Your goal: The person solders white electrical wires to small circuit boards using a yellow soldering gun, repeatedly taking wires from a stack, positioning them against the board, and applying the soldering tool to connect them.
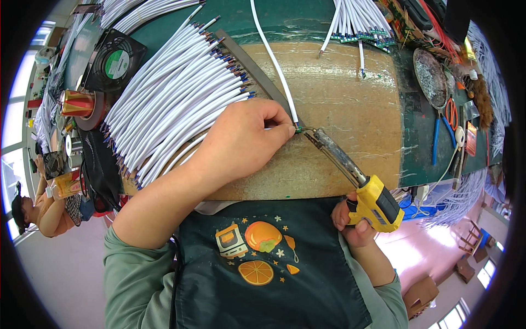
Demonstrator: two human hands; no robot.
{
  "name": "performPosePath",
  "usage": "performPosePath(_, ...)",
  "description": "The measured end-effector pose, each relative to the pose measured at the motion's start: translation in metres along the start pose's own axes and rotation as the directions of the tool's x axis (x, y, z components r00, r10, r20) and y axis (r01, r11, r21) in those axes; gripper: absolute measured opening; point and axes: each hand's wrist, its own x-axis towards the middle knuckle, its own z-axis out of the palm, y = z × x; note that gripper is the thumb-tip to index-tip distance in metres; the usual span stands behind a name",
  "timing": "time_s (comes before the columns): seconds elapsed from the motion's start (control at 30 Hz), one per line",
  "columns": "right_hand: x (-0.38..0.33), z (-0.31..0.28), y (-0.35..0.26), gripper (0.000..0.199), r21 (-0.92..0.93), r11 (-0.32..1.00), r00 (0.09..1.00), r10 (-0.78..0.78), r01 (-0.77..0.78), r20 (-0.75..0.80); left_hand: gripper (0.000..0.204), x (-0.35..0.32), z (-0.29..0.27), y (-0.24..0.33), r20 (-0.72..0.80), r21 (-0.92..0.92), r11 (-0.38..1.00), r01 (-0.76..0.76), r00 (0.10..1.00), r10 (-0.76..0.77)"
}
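Observation:
My left hand (246, 134) is closed in a pinch at the lower end of a white cable (274, 60). A tiny green circuit board (298, 130) shows at its fingertips, against the cable's end. My right hand (353, 219) is wrapped round the yellow grip of a soldering gun (378, 205). The gun's metal barrel slants up to the left, and its thin tip is at the small board; whether they touch I cannot tell. Left of my left hand lies a thick row of white cables (181, 104), with coloured wire ends toward the right.
Under the work lies a brown board (350, 109) on a green table mat (235, 19). At the far side is a bundle of cables with green boards (359, 22). A black fan (112, 60) stands left; a metal dish (431, 77) and blue-handled pliers (436, 140) lie right. Another person (46, 211) sits at left.

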Motion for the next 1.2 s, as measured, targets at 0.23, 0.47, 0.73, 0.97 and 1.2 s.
performPosePath(0.23, -0.002, -0.003, 0.0, 0.065, -0.021, 1.0, 1.0, -0.001, 0.002, 0.023, 0.014, -0.001, 0.0, 0.002, 0.015, -0.014, 0.999, 0.033, 0.999, -0.033)
performPosePath(0.47, -0.001, 0.0, -0.005, 0.065, -0.005, 0.999, 0.999, -0.032, 0.032, 0.003, 0.013, -0.007, 0.003, 0.0, -0.023, 0.233, 0.959, -0.16, 0.985, 0.17)
performPosePath(0.73, 0.019, 0.007, -0.032, 0.067, 0.015, 0.988, 0.989, -0.151, 0.151, 0.0, 0.015, -0.01, 0.002, 0.008, -0.117, 0.132, 0.887, -0.442, 0.882, 0.456)
performPosePath(0.97, 0.083, 0.022, -0.053, 0.062, -0.3, 0.852, 0.903, -0.413, 0.43, 0.121, 0.011, -0.021, 0.002, 0.031, 0.1, -0.691, 0.723, -0.018, 0.988, 0.12)
performPosePath(1.2, 0.097, 0.041, -0.051, 0.059, -0.243, 0.956, 0.979, -0.131, 0.167, 0.157, 0.012, -0.006, -0.003, 0.014, 0.147, -0.78, 0.594, 0.195, 0.981, -0.129)
